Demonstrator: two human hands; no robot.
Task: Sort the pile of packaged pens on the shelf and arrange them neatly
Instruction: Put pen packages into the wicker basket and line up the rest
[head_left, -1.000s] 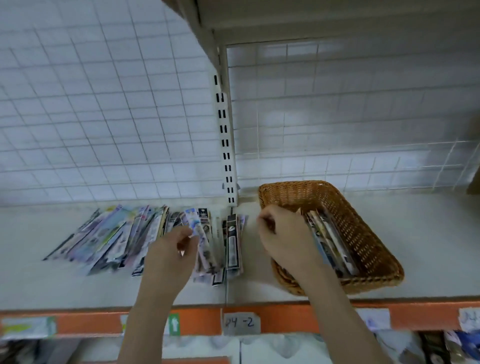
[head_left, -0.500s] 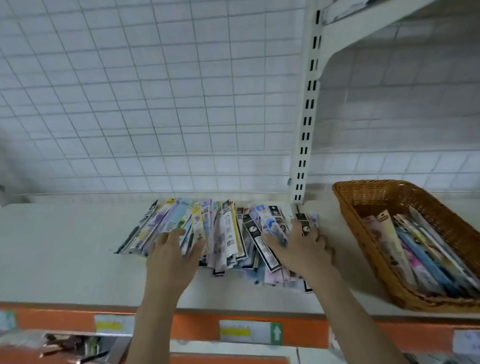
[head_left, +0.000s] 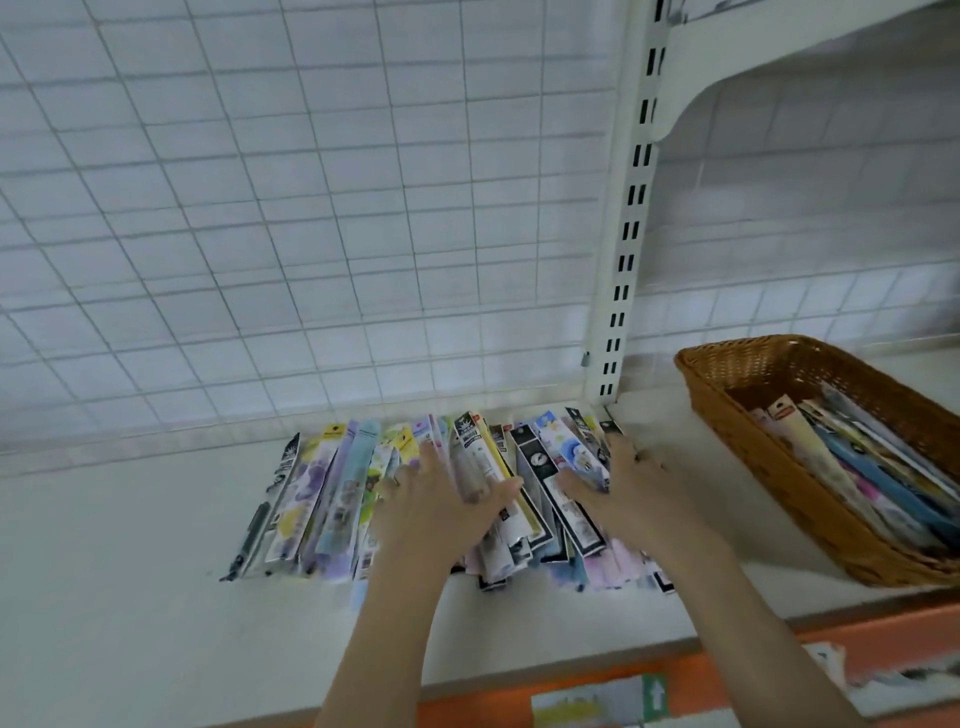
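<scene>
A row of long packaged pens lies side by side on the white shelf, ends pointing at the back grid. My left hand rests on the middle of the row with fingers spread, its thumb pressed against a tilted white and yellow pack. My right hand lies flat on the right end of the row, fingers apart over the black and pale blue packs. Neither hand has a pack lifted. The packs under both palms are hidden.
A brown wicker basket with several more packaged pens stands at the right. A slotted white upright rises behind the row's right end. A wire grid backs the shelf. An orange front rail carries label tags.
My right hand left the basket and came down on the right end of the row. My left hand slid right onto the middle packs. The view shifted left.
</scene>
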